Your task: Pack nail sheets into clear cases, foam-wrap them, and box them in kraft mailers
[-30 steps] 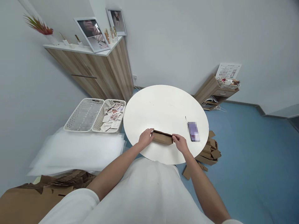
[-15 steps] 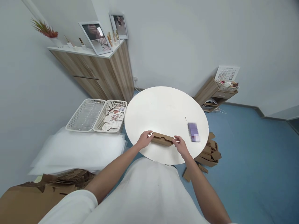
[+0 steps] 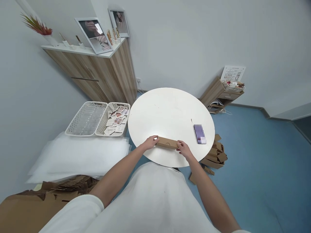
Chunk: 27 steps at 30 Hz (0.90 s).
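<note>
Left hand (image 3: 150, 142) and right hand (image 3: 184, 149), fingers partly curled, hold opposite ends of a slim, lidded cardboard box (image 3: 166, 142) at the near side of the round white bench (image 3: 167, 110). Right of the bench, brown cardboard boxes (image 3: 215, 155) lie piled; a pixelated purple object (image 3: 199, 132) rests on its right part. Left of the bench, a white plastic basket (image 3: 124, 128) holds printed cards (image 3: 118, 121). Beyond the bench, far left, stands a wood-grain cabinet (image 3: 121, 71).
</note>
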Motion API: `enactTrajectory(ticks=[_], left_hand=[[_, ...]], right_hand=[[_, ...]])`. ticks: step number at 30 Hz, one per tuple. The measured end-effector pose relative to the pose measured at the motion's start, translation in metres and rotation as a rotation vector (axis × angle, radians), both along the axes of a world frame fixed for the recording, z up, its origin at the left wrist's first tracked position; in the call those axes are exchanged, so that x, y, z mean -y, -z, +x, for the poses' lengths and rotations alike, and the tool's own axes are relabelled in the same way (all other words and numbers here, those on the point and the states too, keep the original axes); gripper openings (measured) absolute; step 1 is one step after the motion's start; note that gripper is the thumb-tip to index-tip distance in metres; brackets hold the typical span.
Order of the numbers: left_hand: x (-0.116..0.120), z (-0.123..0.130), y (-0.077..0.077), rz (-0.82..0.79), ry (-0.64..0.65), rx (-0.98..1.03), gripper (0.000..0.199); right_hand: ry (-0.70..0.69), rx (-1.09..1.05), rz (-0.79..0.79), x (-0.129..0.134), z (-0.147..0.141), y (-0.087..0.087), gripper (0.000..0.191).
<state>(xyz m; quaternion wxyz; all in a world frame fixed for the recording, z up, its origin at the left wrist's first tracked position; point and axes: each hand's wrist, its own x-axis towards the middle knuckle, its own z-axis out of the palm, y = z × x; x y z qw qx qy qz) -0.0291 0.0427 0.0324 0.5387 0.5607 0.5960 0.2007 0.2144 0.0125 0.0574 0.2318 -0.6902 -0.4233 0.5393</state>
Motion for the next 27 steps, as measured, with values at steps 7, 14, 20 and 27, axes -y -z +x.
enactTrajectory(ticks=[7,14,20,27], left_hand=[[0.034,0.011,0.008,0.076,0.047,0.141,0.043],[0.054,0.031,0.017,0.075,-0.070,0.048,0.049],[0.061,0.041,0.028,0.021,-0.046,-0.187,0.073],[0.067,0.050,0.029,-0.016,-0.072,-0.224,0.053]], right_hand=[[0.051,0.018,0.265,0.025,0.002,0.016,0.032],[0.139,0.010,0.224,0.042,0.003,0.027,0.038],[0.150,0.207,0.126,0.053,0.013,0.027,0.064],[0.029,0.263,-0.088,0.048,0.016,0.026,0.054]])
